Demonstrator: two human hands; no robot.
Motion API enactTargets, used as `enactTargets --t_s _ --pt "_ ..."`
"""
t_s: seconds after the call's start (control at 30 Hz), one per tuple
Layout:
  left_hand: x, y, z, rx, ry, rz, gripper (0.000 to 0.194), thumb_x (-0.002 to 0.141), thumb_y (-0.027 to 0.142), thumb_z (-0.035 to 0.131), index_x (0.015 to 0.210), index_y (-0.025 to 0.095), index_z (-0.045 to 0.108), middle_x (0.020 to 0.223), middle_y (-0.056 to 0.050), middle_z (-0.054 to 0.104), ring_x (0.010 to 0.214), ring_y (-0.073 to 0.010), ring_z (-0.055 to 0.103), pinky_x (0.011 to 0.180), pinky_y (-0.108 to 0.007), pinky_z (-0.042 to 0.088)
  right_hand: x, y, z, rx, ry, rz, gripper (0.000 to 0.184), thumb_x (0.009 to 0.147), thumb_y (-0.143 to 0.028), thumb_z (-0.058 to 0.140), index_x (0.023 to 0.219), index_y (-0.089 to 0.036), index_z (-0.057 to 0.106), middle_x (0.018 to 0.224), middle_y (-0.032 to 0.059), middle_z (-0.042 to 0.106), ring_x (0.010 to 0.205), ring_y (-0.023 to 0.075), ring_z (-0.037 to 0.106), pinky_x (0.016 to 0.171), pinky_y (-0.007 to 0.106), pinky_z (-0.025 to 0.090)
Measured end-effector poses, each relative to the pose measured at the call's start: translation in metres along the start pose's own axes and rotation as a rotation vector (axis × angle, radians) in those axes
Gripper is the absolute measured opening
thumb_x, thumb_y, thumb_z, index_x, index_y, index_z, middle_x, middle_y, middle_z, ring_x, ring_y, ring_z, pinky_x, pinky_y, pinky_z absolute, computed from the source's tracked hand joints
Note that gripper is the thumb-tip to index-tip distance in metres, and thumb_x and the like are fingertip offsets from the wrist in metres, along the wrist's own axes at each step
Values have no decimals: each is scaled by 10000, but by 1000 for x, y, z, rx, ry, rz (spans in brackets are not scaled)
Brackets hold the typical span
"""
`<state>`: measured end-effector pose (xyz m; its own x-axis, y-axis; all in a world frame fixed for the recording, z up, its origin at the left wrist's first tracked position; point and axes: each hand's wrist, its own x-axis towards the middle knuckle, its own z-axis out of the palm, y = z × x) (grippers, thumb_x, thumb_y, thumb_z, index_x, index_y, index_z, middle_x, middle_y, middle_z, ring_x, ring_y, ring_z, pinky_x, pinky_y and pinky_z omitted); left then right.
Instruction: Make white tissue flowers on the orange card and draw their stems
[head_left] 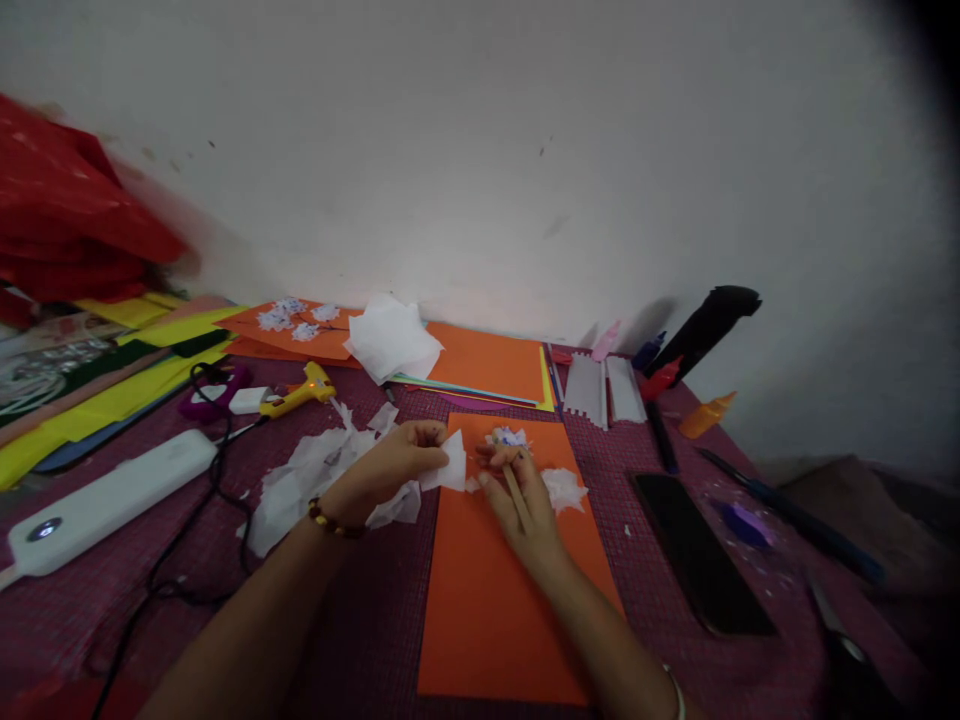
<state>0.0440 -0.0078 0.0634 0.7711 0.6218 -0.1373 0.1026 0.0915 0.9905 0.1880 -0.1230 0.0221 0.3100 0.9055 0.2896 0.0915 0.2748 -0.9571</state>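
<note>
At the sheet's (480,600) left edge: your left fingers (431,459) pinch tissue (454,464), probably keeping it spread.
Stick (516,495): gripped by your right fingers (496,500), presumably for control.

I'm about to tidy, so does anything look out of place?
Yes: crumpled white paper lies in a messy heap left of the orange sheet, and a black cord loops untidily across the table.

Orange sheet (480,600) partly behind right hand (529,500); red plastic (67,210) cropped at left.
</note>
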Motion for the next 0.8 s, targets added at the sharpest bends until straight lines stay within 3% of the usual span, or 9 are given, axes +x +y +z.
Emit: enactTargets --t_s 0.23,0.47,0.67,0.8 --pt "1 -9 1 -89 -170 33 169 626 189 599 611 167 433 551 71 427 465 -49 344 458 -179 257 2 0 2 311 -87 192 215 755 -287 630 802 -241 425 926 4 582 849 156 568 758 275 446" --pt "-2 -7 -3 -107 -219 48 170 632 250 635 628 165 488 611 43 480 525 -70 393 501 -186 294 2 -5 4 503 -95 318 250 704 -273 640 777 -241 403 941 25 609 840 179 585 756 305 461" --pt "-2 -5 -2 -63 -172 38 180 632 266 634 653 166 486 633 34 466 544 -77 381 509 -188 298 2 2 1 398 -54 320 223 702 -254 628 767 -242 415 678 -35 516 612 133 504 583 245 407" --pt "-5 3 -9 72 -151 35 229 657 299 643 627 176 452 596 51 402 530 -80 353 493 -187 289 4 1 -1 300 21 308 212 680 -238 616 743 -233 414 624 -61 437 553 108 437 516 214 330"
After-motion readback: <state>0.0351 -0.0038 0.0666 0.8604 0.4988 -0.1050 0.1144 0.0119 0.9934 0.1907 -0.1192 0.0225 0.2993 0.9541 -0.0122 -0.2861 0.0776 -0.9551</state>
